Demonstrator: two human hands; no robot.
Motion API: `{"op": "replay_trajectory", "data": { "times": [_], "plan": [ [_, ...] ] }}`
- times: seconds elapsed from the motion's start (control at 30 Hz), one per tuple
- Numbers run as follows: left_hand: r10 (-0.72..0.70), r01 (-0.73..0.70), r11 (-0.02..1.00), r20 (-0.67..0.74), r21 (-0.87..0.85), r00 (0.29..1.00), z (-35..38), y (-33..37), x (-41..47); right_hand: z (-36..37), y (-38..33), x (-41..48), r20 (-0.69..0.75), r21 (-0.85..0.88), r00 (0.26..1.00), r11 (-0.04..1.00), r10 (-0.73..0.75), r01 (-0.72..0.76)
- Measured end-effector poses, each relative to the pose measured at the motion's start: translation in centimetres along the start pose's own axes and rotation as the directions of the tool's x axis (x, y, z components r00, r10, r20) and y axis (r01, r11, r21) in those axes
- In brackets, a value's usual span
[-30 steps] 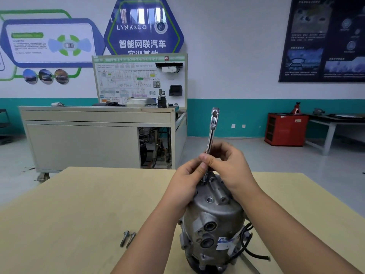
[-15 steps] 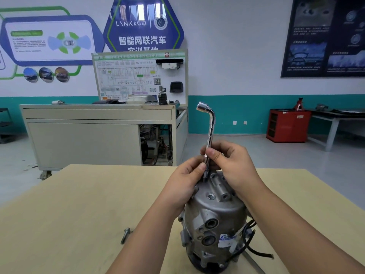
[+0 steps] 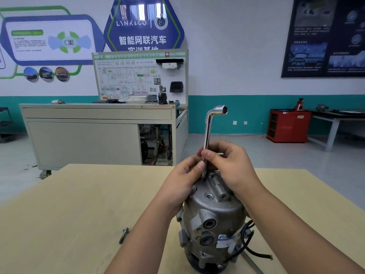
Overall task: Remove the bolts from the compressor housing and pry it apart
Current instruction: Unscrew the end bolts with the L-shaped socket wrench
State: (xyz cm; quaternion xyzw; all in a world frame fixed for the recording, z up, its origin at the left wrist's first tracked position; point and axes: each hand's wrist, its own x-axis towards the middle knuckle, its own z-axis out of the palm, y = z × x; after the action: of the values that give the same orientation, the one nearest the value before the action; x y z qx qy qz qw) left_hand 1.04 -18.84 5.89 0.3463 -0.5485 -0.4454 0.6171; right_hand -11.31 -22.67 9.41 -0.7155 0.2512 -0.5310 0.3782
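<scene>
A grey metal compressor housing (image 3: 214,210) stands upright on the wooden table (image 3: 79,204), with black cables at its lower right. A chrome L-shaped socket wrench (image 3: 207,127) stands vertically on the top of the housing, its bent socket end pointing right. My left hand (image 3: 183,182) pinches the lower shaft of the wrench from the left. My right hand (image 3: 231,165) grips the same shaft from the right, just above. The bolt under the wrench tip is hidden by my fingers. A loose bolt (image 3: 124,234) lies on the table left of my left forearm.
A beige training bench (image 3: 94,133) with a wiring display board stands beyond the table. A red cabinet (image 3: 287,125) and a grey workbench (image 3: 335,119) are at the right wall. A thin metal rod (image 3: 252,263) lies on the table by the housing's base.
The wrench has turned on its axis: its bent end pointed away, then left, and now points right. Both hands stayed on the shaft. The camera has shifted slightly.
</scene>
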Motion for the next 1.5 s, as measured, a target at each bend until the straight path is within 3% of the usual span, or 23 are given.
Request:
{"op": "replay_trajectory", "data": {
  "times": [0.13,0.63,0.8,1.0,1.2,1.5],
  "plan": [
    [-0.037,0.036,0.997,-0.017,-0.07,0.999,-0.1,-0.03,0.07,0.02,0.06,0.03,0.028,0.034,1.0,0.999,0.005,-0.006],
    [-0.01,0.01,1.0,-0.025,0.002,1.0,-0.08,0.08,-0.01,-0.02,-0.03,-0.08,0.016,-0.077,0.999,0.996,-0.043,0.044],
    [-0.04,0.039,0.997,-0.021,-0.062,0.999,-0.07,-0.11,0.1,0.1,-0.17,-0.01,0.012,-0.026,1.0,0.999,-0.019,0.02],
    [-0.041,0.041,0.999,-0.031,-0.003,0.999,-0.16,0.12,0.09,0.15,-0.41,-0.24,0.034,0.019,0.999,1.0,0.004,-0.004],
    [-0.043,0.044,0.999,-0.037,0.008,0.998,-0.41,0.11,0.07,-0.08,-0.32,-0.24,0.047,-0.131,0.994,0.986,-0.095,0.1],
    [-0.054,0.054,0.999,-0.018,0.006,0.998,-0.53,-0.19,0.22,0.07,-0.09,-0.06,0.021,0.018,0.999,0.999,-0.03,0.03]
  ]
}}
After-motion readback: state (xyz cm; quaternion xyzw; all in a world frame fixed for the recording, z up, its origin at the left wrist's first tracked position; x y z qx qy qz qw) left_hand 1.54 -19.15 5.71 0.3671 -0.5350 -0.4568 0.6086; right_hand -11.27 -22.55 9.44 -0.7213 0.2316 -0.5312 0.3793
